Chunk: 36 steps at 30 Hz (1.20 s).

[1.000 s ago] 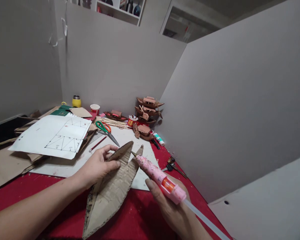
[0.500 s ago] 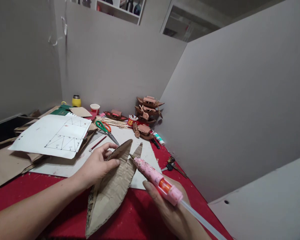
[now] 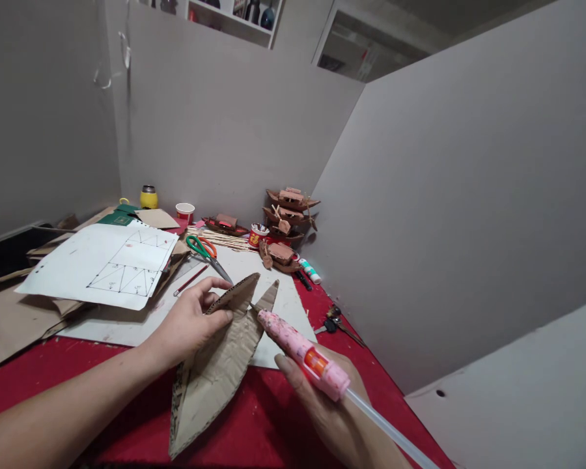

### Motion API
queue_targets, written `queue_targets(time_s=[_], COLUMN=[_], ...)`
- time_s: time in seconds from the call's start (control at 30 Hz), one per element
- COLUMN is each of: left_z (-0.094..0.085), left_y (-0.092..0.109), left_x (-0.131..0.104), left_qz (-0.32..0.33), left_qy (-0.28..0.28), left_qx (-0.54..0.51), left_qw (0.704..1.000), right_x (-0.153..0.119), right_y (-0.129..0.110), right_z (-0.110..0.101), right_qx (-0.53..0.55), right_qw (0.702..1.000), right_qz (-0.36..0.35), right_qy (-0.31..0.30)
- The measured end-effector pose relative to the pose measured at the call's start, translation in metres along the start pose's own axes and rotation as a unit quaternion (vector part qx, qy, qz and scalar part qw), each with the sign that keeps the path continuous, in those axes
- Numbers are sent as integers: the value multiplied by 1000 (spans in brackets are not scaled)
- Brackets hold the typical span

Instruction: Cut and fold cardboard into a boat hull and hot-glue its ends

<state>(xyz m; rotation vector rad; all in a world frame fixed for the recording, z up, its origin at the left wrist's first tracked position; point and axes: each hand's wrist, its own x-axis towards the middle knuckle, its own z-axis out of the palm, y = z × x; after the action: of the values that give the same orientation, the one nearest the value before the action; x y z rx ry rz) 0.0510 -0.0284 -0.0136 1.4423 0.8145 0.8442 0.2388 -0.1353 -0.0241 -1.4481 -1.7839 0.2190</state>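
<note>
A leaf-shaped corrugated cardboard piece [image 3: 219, 384] slants up from the lower middle, its far end split into two points. My left hand [image 3: 198, 319] pinches its left flap between thumb and fingers. On the right, my right hand [image 3: 327, 397] is wrapped round a pink glue gun [image 3: 293, 345], with a clear glue stick [image 3: 385, 423] sticking out of its back. The dark nozzle is at the cardboard's inner edge, by the gap between the two points; whether it touches is hard to tell.
Green-and-orange scissors [image 3: 215, 260] and a red pencil [image 3: 191, 281] lie beyond my left hand. A paper with drawn lines [image 3: 78, 267] covers cardboard at left. Small model boats [image 3: 290, 215], a red cup [image 3: 258, 236] and thin sticks [image 3: 224, 239] stand or lie toward the back.
The glue gun and my right hand have shifted slightly left, the nozzle moving along the gap. The cardboard's near end has risen a little; my left hand keeps its hold.
</note>
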Motion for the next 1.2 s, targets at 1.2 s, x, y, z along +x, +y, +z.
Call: queue_targets(time_s=[1.2], left_z=[0], left_y=[-6], left_x=[5], left_qz=[-42], left_qy=[60], left_qx=[-73], left_qw=[995], right_x=[3], right_y=[69], right_z=[-23], right_qx=[-357], right_qw=[932], right_qz=[51], right_qy=[-43])
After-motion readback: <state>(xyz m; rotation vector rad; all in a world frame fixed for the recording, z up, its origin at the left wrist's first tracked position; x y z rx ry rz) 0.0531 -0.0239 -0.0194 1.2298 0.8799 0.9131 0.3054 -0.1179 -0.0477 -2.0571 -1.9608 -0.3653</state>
